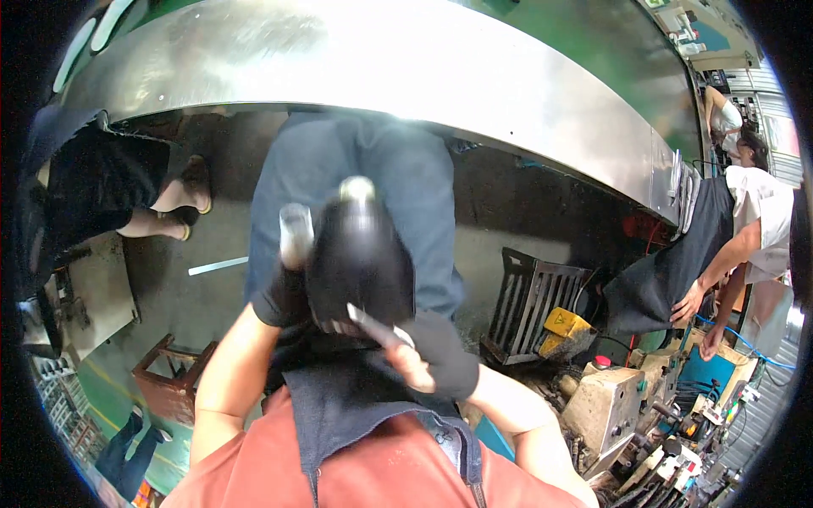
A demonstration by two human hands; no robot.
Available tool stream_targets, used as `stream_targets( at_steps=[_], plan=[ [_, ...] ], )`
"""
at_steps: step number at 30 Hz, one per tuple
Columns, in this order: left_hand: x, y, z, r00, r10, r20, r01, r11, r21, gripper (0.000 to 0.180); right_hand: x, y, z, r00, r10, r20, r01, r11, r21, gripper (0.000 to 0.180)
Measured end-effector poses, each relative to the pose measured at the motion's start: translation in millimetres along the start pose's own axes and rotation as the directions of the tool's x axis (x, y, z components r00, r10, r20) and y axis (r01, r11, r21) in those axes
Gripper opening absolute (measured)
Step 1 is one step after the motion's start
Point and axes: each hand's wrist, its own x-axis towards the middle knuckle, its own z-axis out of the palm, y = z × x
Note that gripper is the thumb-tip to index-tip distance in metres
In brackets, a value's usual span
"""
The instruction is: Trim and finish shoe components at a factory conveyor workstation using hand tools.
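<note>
The right hand (442, 357) pinches a slim tool (369, 323) at the black workpiece (360, 262)'s six o'clock; the left hand (283, 296), at eight, has fingers too blurred to tell.

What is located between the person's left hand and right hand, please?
In the head view, a dark, rounded object is between the left hand and the right hand; blur leaves its exact kind unclear.

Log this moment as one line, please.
Left hand: beside dark rounded object, grip unclear | Right hand: gripping slim pale tool at object's near end | Ahead: shiny metal panel
</note>
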Motion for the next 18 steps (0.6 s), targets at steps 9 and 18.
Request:
stream_targets(
  at_steps=[9, 18],
  plan=[
    [-4, -30, 4, 0.903, 0.415, -0.114, 0.094, 0.069, 0.993, 0.061, 49, 40, -29, 0.83, 0.549, 0.099, -0.435, 0.526, 0.731, 0.063],
    [-22, -67, 12, 0.862, 0.504, -0.061, 0.078, -0.013, 0.997, 0.095, 31, 50, -90, 0.906, 0.385, 0.175, -0.404, 0.91, 0.09, 0.034]
  ],
)
